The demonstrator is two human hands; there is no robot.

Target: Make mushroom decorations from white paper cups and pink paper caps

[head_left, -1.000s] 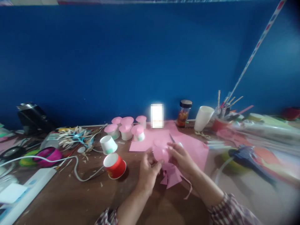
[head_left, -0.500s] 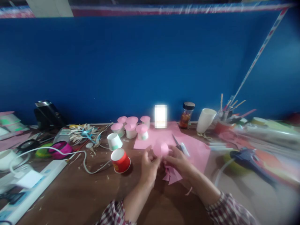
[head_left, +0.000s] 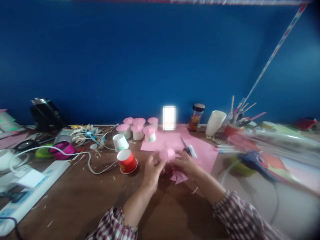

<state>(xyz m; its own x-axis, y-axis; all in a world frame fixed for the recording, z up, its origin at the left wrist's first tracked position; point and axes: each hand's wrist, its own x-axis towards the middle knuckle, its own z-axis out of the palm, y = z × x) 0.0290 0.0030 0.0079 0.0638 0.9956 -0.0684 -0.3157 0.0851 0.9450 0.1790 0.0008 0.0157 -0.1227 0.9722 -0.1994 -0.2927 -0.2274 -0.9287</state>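
Between my two hands is a pink paper piece (head_left: 167, 154), roundish, with a small raised fold or loop on it. My left hand (head_left: 153, 170) pinches its left edge between thumb and fingers. On the right side, my right hand (head_left: 185, 165) grips the same piece with its fingertips. Pink paper scraps (head_left: 179, 177) lie just under the right hand. Behind the hands a pink sheet (head_left: 170, 136) is spread out, with scissors (head_left: 185, 145) and a white tube (head_left: 193, 151) on it. The fingers' undersides are hidden.
Several small white cups with pink paper tops (head_left: 138, 131) stand behind left. Nearer are a white cup (head_left: 120, 142) and a red cup (head_left: 127, 161). A power strip (head_left: 35, 190) with a white cable lies left; a jar (head_left: 196, 117) and glue gun (head_left: 260, 163) are right.
The whole view has shifted, so the table items appear slightly higher and further left. Both hands still hold the pink paper piece, with little change in grip.
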